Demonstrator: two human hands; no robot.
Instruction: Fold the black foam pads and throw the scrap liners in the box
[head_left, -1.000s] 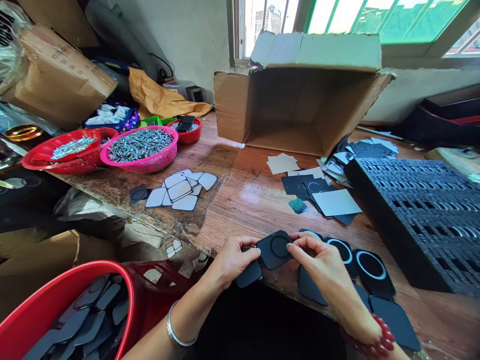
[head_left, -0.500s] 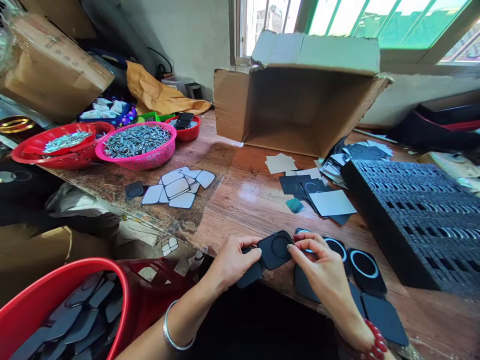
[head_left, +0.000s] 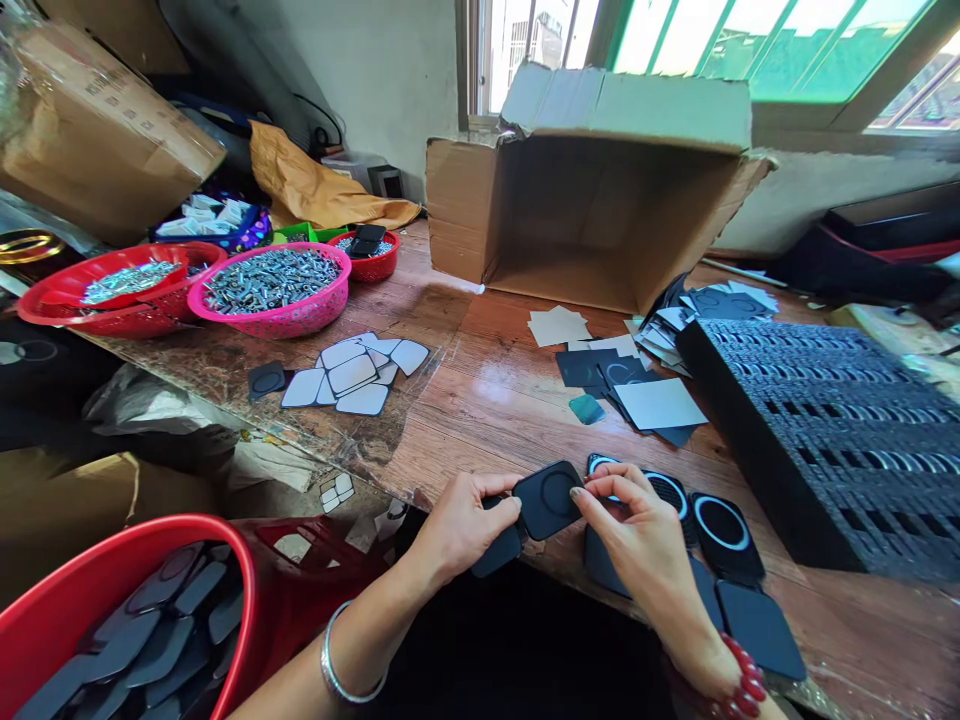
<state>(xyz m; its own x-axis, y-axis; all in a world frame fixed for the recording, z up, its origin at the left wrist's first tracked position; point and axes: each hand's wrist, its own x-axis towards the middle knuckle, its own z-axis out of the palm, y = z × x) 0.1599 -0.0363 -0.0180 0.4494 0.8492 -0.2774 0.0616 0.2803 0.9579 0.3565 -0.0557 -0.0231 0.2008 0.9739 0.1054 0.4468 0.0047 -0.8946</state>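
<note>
Just over the table's front edge, both hands hold a black folding wireless charger. Its upper square panel [head_left: 553, 512], marked with a circle, faces up, and a second dark panel [head_left: 498, 552] joins it at the lower left. My left hand [head_left: 466, 525] is closed on the left side, thumb on top. With thumb and fingertips, my right hand [head_left: 637, 530] pinches the right edge of the upper panel. Under and beside the right hand lie several similar chargers, some with an exposed white ring [head_left: 721, 537], others showing plain dark panels [head_left: 761, 628].
Left of me, a red bin [head_left: 244, 600] holds several dark panels. White-faced stickers [head_left: 352, 374] lie on the table; loose sheets [head_left: 660, 404] lie to the right near a black foam tray [head_left: 780, 480]. Baskets of metal parts [head_left: 274, 315] and an open cardboard box [head_left: 461, 220] stand behind.
The view has shifted slightly, so the scene sits a little further left. Both hands keep almost the same hold on the charger.
</note>
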